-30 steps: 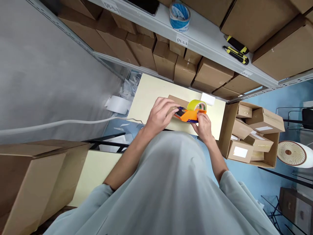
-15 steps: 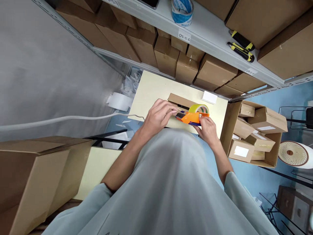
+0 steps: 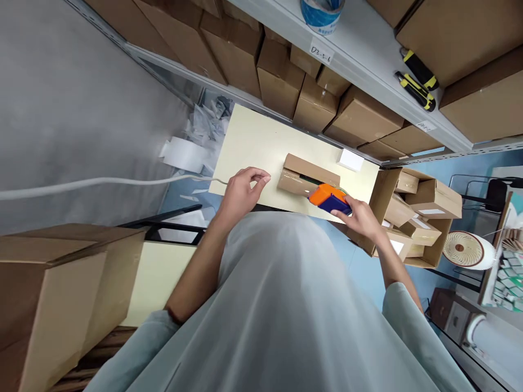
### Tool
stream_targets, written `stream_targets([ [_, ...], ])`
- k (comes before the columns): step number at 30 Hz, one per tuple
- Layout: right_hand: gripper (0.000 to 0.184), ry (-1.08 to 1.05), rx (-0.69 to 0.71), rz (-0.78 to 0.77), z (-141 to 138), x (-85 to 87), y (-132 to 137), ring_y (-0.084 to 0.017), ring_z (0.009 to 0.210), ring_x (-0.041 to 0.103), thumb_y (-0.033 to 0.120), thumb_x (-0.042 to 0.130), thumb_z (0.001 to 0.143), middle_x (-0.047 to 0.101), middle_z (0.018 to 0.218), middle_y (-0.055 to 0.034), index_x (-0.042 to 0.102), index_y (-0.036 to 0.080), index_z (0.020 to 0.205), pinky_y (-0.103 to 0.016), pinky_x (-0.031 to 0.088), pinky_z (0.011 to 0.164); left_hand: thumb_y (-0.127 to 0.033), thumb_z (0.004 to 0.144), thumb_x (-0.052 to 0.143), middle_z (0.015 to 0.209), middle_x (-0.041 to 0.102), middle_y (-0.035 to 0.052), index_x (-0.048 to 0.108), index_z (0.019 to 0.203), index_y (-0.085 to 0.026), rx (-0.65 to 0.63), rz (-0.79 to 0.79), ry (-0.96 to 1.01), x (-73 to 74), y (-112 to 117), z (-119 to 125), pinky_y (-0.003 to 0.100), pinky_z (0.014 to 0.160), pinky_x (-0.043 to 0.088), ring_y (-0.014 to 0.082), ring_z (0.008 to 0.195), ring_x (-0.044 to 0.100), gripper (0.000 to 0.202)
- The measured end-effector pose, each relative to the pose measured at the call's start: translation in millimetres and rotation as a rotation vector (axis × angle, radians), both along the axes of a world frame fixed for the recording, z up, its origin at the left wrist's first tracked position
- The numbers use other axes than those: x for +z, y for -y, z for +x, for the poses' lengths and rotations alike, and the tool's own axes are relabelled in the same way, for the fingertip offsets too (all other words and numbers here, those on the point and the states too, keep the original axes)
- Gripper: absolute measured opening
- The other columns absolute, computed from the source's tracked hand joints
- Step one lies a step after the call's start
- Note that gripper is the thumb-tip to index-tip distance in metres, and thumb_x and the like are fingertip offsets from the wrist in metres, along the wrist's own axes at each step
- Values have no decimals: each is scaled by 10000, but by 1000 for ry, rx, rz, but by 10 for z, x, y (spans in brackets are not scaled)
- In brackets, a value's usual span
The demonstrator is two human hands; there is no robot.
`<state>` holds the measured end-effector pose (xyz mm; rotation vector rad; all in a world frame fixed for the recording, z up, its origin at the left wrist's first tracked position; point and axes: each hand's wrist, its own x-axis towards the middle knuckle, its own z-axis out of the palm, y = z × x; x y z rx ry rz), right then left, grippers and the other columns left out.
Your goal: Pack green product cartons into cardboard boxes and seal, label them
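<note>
My right hand grips an orange and dark-blue tape dispenser, tilted over the right end of a small cardboard box. The box lies on the pale yellow tabletop, with a dark gap along its top between the flaps. What lies inside is too dark to make out. To the left of the box, and apart from it, my left hand hovers near the table's front edge. Its fingers are curled, thumb and forefinger brought together; whether anything small is between them cannot be seen.
A small white box stands at the table's back right. An open carton of smaller boxes is beside the table. The shelf above carries a blue tape roll and two utility knives. A white cable crosses from the left.
My left hand has moved left, off the box. My right hand has shifted slightly right and turned the tape dispenser, so its yellow roll is now mostly hidden. The view has shifted a little.
</note>
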<state>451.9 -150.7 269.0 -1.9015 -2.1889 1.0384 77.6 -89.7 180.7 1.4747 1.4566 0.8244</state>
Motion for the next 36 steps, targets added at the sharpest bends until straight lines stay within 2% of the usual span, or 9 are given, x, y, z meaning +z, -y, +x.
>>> stream_targets([
  [4, 539, -207, -47, -303, -3, -64, -542, -245, 752, 684, 773, 748, 929, 738, 867, -42, 682, 240, 984, -349, 515, 640, -464, 922, 730, 1016, 839, 86, 820, 985, -223, -14, -227, 73, -167, -317, -14, 390, 974, 636, 262, 961, 771, 265],
  [8, 645, -323, -80, -497, 35, -239, -845, -192, 696, 649, 822, 827, 824, 710, 832, -33, 671, 208, 946, -318, 519, 609, -378, 845, 785, 984, 852, 94, 838, 895, -197, -31, -365, 70, -387, -586, 2, 394, 994, 633, 274, 966, 789, 195],
  [11, 686, -315, -90, -548, 39, -353, -938, -170, 667, 633, 842, 862, 771, 687, 792, -21, 663, 199, 903, -303, 517, 587, -323, 806, 803, 973, 860, 100, 844, 841, -187, -29, -439, 93, -538, -693, 47, 385, 990, 628, 275, 956, 794, 146],
  [15, 718, -301, -113, -588, 13, -440, -1007, -174, 673, 646, 839, 904, 709, 695, 784, -21, 682, 188, 916, -300, 540, 579, -325, 770, 832, 964, 866, 111, 831, 785, -190, -23, -490, 131, -690, -757, 91, 394, 997, 627, 278, 964, 799, 136],
  [23, 665, -295, -107, -621, -41, -482, -1107, -174, 707, 656, 791, 891, 741, 746, 819, -23, 720, 179, 936, -283, 544, 606, -319, 716, 839, 902, 865, 95, 804, 708, -217, -34, -562, 149, -1016, -843, 114, 391, 991, 620, 270, 944, 802, 108],
  [28, 655, -243, -88, -622, -58, -531, -1154, -168, 699, 652, 772, 904, 710, 740, 805, -15, 726, 175, 913, -269, 525, 603, -293, 637, 889, 780, 828, 56, 791, 674, -215, -39, -698, 133, -1226, -841, 196, 367, 953, 610, 282, 945, 805, 130],
  [33, 670, -194, -118, -653, -88, -542, -1154, -164, 715, 652, 769, 915, 688, 746, 823, -17, 708, 177, 924, -255, 528, 618, -308, 675, 891, 848, 848, 67, 832, 807, -176, -98, -749, 176, -1325, -804, 363, 325, 915, 617, 256, 936, 805, 196],
  [36, 690, -163, -129, -665, -136, -523, -1140, -168, 717, 648, 791, 908, 671, 747, 829, -22, 701, 182, 917, -260, 520, 624, -334, 721, 911, 937, 864, 85, 850, 1127, -151, -120, -734, 158, -1324, -791, 382, 341, 938, 629, 260, 916, 822, 450],
])
